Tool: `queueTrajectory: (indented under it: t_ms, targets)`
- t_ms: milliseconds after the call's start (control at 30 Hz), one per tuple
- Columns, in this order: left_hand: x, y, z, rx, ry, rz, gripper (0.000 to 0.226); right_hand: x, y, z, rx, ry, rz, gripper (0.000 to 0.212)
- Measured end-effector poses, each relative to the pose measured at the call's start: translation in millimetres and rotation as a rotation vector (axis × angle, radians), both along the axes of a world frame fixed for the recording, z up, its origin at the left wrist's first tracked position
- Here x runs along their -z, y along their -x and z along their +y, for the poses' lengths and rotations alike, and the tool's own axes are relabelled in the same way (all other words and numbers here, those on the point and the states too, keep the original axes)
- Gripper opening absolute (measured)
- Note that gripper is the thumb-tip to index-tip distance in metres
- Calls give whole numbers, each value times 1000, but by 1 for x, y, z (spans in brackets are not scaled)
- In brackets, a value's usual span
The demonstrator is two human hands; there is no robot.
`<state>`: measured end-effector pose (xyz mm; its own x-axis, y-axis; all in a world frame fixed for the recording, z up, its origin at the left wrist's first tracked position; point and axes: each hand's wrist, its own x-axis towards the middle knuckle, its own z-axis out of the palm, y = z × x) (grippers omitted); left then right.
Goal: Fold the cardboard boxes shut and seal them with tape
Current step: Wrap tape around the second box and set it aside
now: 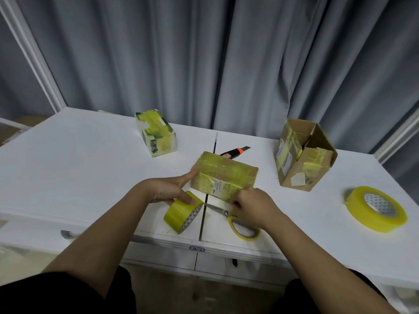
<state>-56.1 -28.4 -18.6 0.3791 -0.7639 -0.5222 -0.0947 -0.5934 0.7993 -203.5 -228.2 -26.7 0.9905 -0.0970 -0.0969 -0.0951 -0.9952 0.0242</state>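
A small closed cardboard box [223, 174] wrapped in yellowish tape sits mid-table. My left hand [171, 189] holds a yellow tape roll [181, 210] with curled fingers, while its index finger and thumb touch the box's left end. My right hand [251, 206] pinches at the box's near right corner, just above the yellow-handled scissors [238, 223] lying on the table. A second taped box [156, 133] stands at the back left. A larger brown box [303, 154] at the right has its top flaps open.
A wide yellow tape roll [375, 208] lies flat at the right. An orange-and-black utility knife [234, 152] lies behind the middle box. The white table [79, 168] has a dark seam down its middle and a near edge by my arms. Grey curtains hang behind.
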Motion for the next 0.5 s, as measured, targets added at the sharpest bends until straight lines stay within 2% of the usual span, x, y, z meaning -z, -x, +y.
queueTrajectory:
  t_ms: [67, 133, 233, 267, 333, 500]
  targets:
    - [1, 2, 1, -6, 11, 8, 99, -5, -11, 3, -66, -165, -288, 19]
    - [2, 3, 1, -16, 29, 11, 99, -5, -28, 7, -123, -347, -450, 21]
    - [3, 3, 1, -18, 47, 12, 99, 2, -60, 11, -105, -445, -353, 34]
    - [3, 2, 1, -19, 52, 7, 98, 6, -70, 12, -85, -414, -289, 40]
    - [6, 0, 1, -17, 48, -20, 96, 16, -85, 12, -89, -212, -228, 47]
    - [18, -8, 1, -22, 85, -21, 97, 42, -87, 12, -162, 266, -305, 49]
